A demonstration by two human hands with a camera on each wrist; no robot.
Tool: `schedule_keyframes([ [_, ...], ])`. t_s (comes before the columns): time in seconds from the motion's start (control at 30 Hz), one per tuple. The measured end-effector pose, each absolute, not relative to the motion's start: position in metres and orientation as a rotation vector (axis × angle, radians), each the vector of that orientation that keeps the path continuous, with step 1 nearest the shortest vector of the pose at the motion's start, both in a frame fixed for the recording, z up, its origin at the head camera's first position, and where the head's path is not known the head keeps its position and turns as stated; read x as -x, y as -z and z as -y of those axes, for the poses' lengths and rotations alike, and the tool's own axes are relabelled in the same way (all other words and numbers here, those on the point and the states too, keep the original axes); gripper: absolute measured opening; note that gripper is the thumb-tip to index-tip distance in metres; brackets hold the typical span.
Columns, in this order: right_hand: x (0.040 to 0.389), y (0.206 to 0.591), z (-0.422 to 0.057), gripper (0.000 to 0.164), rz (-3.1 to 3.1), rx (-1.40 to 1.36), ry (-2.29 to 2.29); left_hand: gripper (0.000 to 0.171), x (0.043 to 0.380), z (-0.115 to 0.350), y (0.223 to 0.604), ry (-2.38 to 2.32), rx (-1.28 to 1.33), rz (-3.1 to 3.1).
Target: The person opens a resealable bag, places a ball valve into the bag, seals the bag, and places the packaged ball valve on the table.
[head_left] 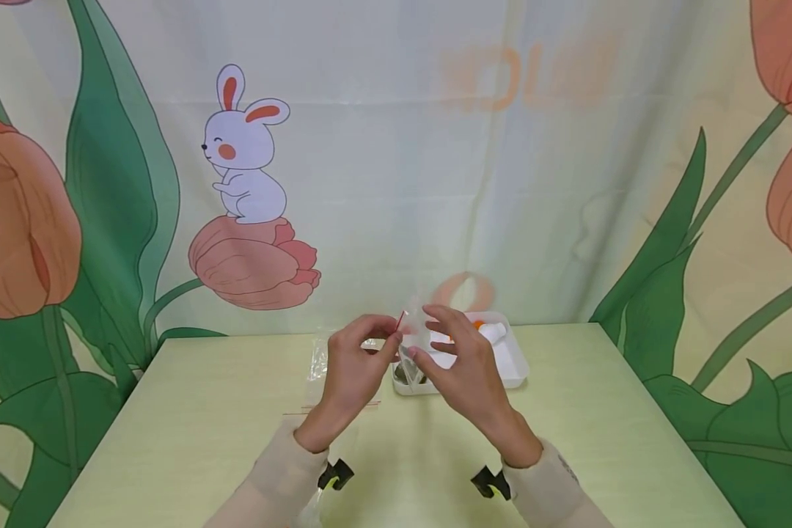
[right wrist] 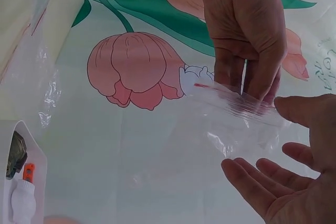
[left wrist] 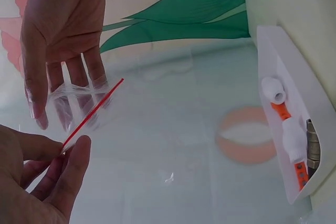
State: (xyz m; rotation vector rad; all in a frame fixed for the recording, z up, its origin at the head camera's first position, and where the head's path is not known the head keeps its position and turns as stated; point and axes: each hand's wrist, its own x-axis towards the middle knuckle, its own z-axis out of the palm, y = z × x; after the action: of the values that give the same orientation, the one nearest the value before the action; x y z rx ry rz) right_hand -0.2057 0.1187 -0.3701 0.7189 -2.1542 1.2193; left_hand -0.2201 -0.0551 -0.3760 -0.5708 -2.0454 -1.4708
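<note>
A clear zip bag (head_left: pixel 414 334) with a red line along its mouth is held up over the table. My left hand (head_left: pixel 359 359) pinches it at the red-lined edge between thumb and fingers, as the left wrist view shows at the red strip (left wrist: pixel 93 113). Facing it, my right hand (head_left: pixel 465 359) has its fingers spread and loosely bent beside the bag. In the right wrist view the bag's film (right wrist: pixel 231 135) spans the space between both hands, with the right thumb right at its edge. No contents show inside the bag.
Behind the hands stands a white tray (head_left: pixel 518 370). It holds white plastic pieces (left wrist: pixel 294 140), orange pieces (left wrist: pixel 301 174) and a dark brassy metal part (left wrist: pixel 313 145). More clear bags (head_left: pixel 319 370) with red lines lie on the table to the left. A printed cloth hangs behind.
</note>
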Motion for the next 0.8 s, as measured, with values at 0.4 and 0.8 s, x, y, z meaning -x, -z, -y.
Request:
schedule_keyframes([
  [0.4, 0.204, 0.376, -0.122, 0.022, 2.088, -0.657, -1.135, 0.011, 0.214, 0.054, 0.380, 1.420, 0.568, 2.091],
  [0.8, 0.209, 0.382, -0.134, 0.012, 2.054, -0.669, -1.132, 0.014, 0.214, 0.063, 0.387, 1.495, 0.568, 2.117],
])
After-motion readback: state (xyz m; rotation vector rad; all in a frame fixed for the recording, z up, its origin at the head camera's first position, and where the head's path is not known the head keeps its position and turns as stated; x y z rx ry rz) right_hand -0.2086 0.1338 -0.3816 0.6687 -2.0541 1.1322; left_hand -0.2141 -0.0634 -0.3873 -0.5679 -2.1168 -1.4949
